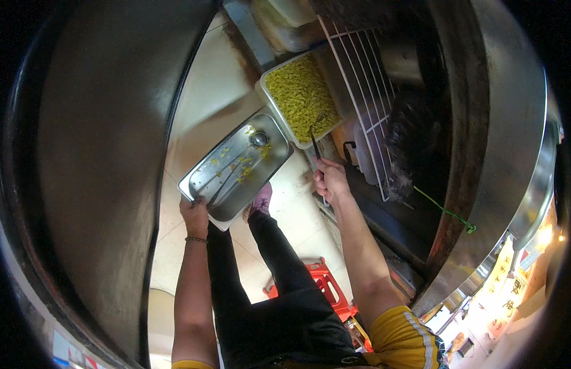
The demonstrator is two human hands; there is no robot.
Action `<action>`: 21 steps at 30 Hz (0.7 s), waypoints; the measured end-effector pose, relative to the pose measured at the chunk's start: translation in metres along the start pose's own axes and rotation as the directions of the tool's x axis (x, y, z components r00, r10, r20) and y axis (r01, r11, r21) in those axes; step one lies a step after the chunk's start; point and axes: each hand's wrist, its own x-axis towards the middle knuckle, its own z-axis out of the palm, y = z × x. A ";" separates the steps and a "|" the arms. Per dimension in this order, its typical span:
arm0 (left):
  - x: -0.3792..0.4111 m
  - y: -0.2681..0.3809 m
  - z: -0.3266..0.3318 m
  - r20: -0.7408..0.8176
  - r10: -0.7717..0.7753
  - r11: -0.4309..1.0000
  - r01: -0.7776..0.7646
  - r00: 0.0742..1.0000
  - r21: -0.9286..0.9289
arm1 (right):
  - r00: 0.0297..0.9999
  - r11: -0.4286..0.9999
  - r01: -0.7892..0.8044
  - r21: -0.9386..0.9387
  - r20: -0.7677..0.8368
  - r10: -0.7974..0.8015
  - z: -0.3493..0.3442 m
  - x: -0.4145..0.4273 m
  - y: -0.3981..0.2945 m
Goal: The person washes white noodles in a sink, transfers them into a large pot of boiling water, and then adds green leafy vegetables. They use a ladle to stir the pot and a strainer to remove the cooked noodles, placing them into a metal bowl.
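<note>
My left hand (194,214) grips the near corner of a deep steel food pan (216,166), held tilted above the floor. Inside it lies a long-handled ladle (258,139) among scattered yellow-green bits. My right hand (331,179) is closed around the dark handle of a utensil (315,145). The far end of that utensil reaches into chopped yellow-green vegetable (299,92), which fills a white plastic tub (263,85); the utensil's head is partly buried, so its kind is unclear. The pan's far end is close beside the tub's near side.
A white wire rack (358,106) stands right of the tub, within a dark opening under a steel counter (502,152). Another steel surface (96,152) bounds the left. A red plastic stool (329,288) is by my legs on the tiled floor (290,221). Green string (444,210) hangs at right.
</note>
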 end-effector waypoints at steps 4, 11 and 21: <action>0.003 -0.002 -0.002 0.035 -0.064 0.998 0.064 0.997 0.021 | 0.998 0.995 0.003 0.100 0.062 -0.009 -0.023 0.000 0.010; -0.002 0.003 -0.005 0.052 -0.093 0.996 0.092 0.994 0.012 | 0.994 0.995 0.095 0.000 0.062 -0.095 -0.052 -0.034 0.012; -0.006 0.002 0.000 0.022 -0.036 0.999 0.037 0.999 -0.019 | 0.730 0.269 0.466 -0.843 0.194 -0.656 -0.033 -0.081 0.078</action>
